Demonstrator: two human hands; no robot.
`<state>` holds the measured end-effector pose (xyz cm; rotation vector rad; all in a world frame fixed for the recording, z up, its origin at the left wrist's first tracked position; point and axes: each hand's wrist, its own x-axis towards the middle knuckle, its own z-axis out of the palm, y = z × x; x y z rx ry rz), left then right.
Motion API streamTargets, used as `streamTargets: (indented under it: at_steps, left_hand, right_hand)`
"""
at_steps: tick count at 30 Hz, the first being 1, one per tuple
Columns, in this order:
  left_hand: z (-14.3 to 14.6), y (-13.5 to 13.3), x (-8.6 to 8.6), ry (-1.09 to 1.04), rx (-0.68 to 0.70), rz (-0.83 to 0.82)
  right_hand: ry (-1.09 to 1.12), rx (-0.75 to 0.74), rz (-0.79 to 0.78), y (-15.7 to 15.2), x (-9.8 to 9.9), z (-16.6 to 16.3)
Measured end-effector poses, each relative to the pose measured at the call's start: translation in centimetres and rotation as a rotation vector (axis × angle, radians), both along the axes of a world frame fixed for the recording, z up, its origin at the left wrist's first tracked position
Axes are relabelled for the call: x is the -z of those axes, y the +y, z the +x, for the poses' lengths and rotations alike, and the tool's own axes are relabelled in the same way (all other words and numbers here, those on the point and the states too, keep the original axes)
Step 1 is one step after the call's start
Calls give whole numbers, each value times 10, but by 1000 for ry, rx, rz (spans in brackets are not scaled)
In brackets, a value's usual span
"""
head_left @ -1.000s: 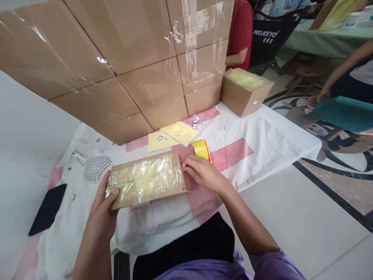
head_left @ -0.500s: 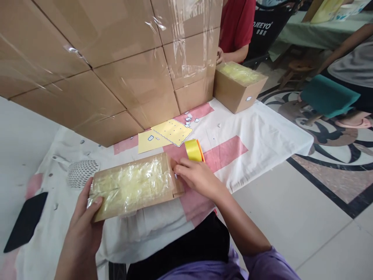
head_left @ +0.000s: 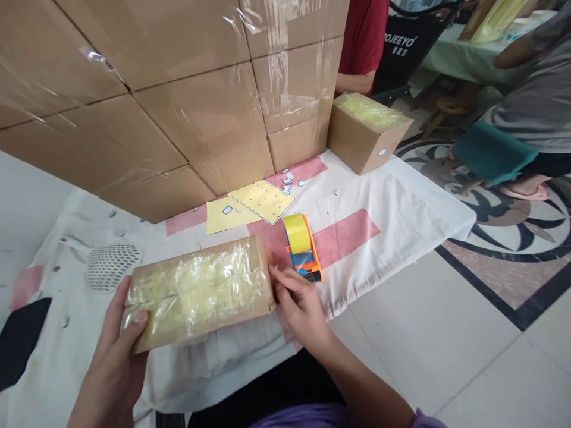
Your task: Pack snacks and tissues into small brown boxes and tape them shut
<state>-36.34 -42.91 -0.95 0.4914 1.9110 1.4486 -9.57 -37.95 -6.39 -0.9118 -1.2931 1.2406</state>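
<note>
A cardboard box (head_left: pixel 200 291) with yellowish tape across its top lies tilted before me at the table's near side. My left hand (head_left: pixel 118 342) grips its left end, thumb on the taped top and fingers behind. At the right end, my right hand (head_left: pixel 301 297) has its thumb and fingers pinched together close to the box's end face; whatever lies between the fingertips is too small to make out. Just beyond that hand, a tape dispenser (head_left: pixel 304 246) with a yellow roll and an orange frame rests on the cloth.
Stacked, taped cartons (head_left: pixel 200 113) form a wall behind. Yellow sheets (head_left: pixel 250 205) and small paper bits lie before it. A white perforated skimmer (head_left: pixel 111 264) is at left. Another taped box (head_left: pixel 368 134) stands near a person in a red shirt (head_left: pixel 363 41); another person (head_left: pixel 539 113) is at right.
My right hand has shifted down and slightly right along the box's end, so more of the tape dispenser shows. The box has moved slightly left. The red-shirted person's hand is now hidden.
</note>
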Motion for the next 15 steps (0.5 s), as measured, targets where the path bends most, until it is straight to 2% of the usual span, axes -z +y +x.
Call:
streamTargets:
  at_steps: [5,7,9,12,15]
  left_hand:
    - [1,1,2,24,3,33]
    - [2,1,2,27,-7,43]
    - [3,1,2,26,-8,45]
    - [2,-1,1,35,19,38]
    - [-1,-3,0,66,32,37]
  right_hand:
    - [-75,-26,27,-1,1,-3]
    - [-133,21,43,-3,1,1]
    - [-206,143,109,-3,-1,12]
    - [-430,365,301,2,-7,35]
    - [-771,389,427,11,-10,49]
